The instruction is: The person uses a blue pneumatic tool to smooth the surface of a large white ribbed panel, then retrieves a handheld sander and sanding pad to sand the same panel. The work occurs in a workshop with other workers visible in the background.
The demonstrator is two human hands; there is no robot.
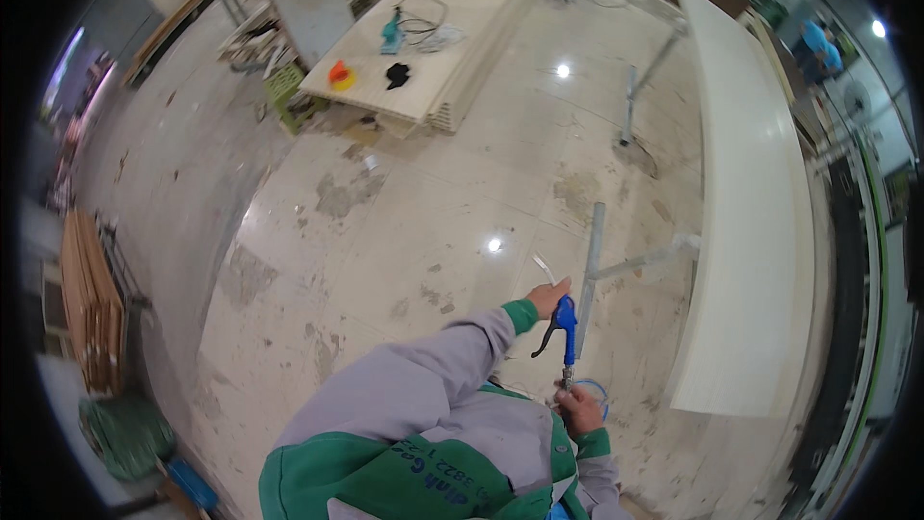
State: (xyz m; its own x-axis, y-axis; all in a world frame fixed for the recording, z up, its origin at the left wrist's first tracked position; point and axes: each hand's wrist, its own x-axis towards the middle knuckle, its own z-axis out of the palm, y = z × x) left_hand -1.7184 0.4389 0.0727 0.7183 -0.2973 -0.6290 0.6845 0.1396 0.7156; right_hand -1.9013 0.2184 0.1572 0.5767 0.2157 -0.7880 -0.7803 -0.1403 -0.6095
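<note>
A blue air blow gun (568, 327) with a black trigger lever stands upright in front of me, its metal fitting at the bottom. My left hand (547, 299) is closed at its top end. Beyond those fingers juts a thin, pale strip or tube (545, 268); whether it belongs to the gun I cannot tell. Below, my right hand (580, 410) grips the fitting where the hose joins. A loop of blue air hose (599, 389) curves beside that hand. My palms and some fingers are hidden.
Right of my hands, a long white panel (751, 202) rests on metal stands (593, 270). Ahead, a stack of pale boards (472, 0) carries a teal power tool (391, 34), an orange-yellow item (341, 75) and a black item (397, 75). Brown panels (93, 308) lean at left.
</note>
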